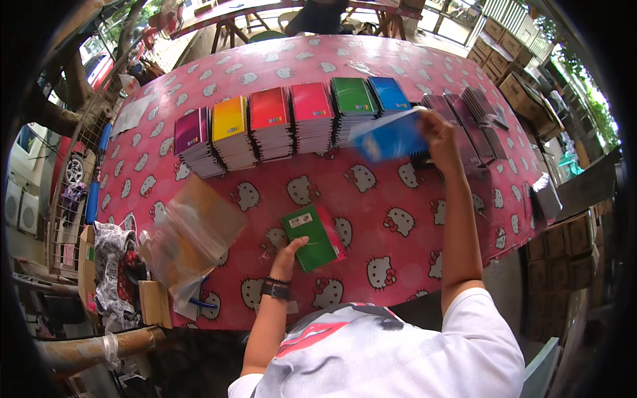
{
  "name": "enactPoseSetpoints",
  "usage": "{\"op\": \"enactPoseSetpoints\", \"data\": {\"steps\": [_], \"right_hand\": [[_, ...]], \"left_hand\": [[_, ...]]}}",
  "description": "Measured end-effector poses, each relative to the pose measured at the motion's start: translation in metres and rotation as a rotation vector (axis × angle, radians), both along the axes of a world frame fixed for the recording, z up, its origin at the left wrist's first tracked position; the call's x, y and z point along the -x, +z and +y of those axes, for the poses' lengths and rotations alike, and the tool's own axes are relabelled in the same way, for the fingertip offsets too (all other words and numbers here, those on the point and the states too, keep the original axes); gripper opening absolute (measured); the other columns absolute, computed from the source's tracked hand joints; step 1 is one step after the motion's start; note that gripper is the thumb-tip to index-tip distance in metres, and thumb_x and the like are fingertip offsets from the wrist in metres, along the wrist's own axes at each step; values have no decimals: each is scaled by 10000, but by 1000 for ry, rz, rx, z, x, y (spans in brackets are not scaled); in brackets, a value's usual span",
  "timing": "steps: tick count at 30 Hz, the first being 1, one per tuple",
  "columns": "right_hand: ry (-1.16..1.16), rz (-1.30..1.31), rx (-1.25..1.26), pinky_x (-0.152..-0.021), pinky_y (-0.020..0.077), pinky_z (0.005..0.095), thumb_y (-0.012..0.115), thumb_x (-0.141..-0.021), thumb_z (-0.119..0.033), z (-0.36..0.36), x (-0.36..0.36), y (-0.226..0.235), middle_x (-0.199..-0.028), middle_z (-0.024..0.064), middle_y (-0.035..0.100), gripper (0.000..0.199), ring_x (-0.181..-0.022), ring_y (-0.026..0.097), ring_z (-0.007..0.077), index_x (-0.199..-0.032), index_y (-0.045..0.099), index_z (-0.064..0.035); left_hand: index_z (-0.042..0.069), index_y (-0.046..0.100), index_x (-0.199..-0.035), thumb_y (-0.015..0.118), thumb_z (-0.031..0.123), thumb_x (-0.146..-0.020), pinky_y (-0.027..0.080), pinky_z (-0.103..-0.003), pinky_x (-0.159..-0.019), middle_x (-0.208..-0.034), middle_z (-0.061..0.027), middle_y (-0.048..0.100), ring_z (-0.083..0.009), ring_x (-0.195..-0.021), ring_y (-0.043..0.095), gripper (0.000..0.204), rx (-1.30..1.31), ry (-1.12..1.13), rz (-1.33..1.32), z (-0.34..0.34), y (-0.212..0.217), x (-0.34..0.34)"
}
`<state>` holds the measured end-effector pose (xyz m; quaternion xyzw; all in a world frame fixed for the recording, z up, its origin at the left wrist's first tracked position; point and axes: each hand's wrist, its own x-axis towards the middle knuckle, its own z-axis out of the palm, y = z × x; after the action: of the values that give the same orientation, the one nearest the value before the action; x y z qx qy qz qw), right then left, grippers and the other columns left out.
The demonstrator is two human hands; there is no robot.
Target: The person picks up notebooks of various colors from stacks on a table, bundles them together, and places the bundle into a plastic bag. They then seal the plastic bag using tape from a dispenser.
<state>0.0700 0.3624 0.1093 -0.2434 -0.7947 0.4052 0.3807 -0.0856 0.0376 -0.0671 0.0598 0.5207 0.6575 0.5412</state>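
Pink-print tbl (451, 259), six nbk stacks (271, 126) at back. Hands apart: L hand (285, 257) clamped on green nbk (315, 249), pink nbk (334, 231) underneath; R hand (438, 136) pinching blue nbk (391, 136) midair. Two gathered, blue not yet added; plenty left.

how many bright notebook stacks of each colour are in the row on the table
Purple stack: 1
Yellow stack: 1
Red stack: 1
Pink stack: 1
Green stack: 1
Blue stack: 1
Total: 6

Bright daylight, blue notebook (393, 138) motion-blurred, glare on far tablecloth (292, 54), fisheye edges bent, corners black
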Motion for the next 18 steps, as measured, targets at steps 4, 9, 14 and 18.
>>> {"op": "enactPoseSetpoints", "data": {"steps": [4, 9, 14, 18], "right_hand": [[416, -199, 145, -705, 419, 202, 517, -899, -54, -73, 18, -12, -905, 27, 604, 239, -824, 523, 68, -1122, 601, -59], [301, -130, 417, -723, 416, 191, 489, -915, -48, -101, 19, -32, -893, -21, 564, 238, -806, 499, 40, -1119, 611, -59], [707, -384, 175, -728, 454, 239, 570, -845, -22, -105, 25, -28, -932, 23, 636, 306, -795, 543, 66, -1145, 601, -70], [430, -308, -322, -808, 460, 390, 738, -662, -109, -140, 74, -89, -957, 87, 578, 442, -951, 528, 288, -1081, 600, -107]], "left_hand": [[26, 608, -1026, 634, 247, -788, 460, -262, -768, -967, -43, 623, -134, -868, 589, 326, 9, -31, -3, -1, -6, 4], [23, 603, -1040, 636, 256, -787, 449, -264, -789, -975, -44, 617, -134, -887, 581, 346, -26, -23, 26, -1, -14, 5], [29, 558, -1121, 634, 343, -799, 455, -275, -806, -1032, -49, 597, -143, -932, 573, 456, -15, -29, 39, -4, -21, 7], [49, 484, -1200, 648, 424, -800, 465, -304, -834, -1092, -58, 570, -155, -987, 561, 572, -84, 0, -68, 5, -4, 3]]}}
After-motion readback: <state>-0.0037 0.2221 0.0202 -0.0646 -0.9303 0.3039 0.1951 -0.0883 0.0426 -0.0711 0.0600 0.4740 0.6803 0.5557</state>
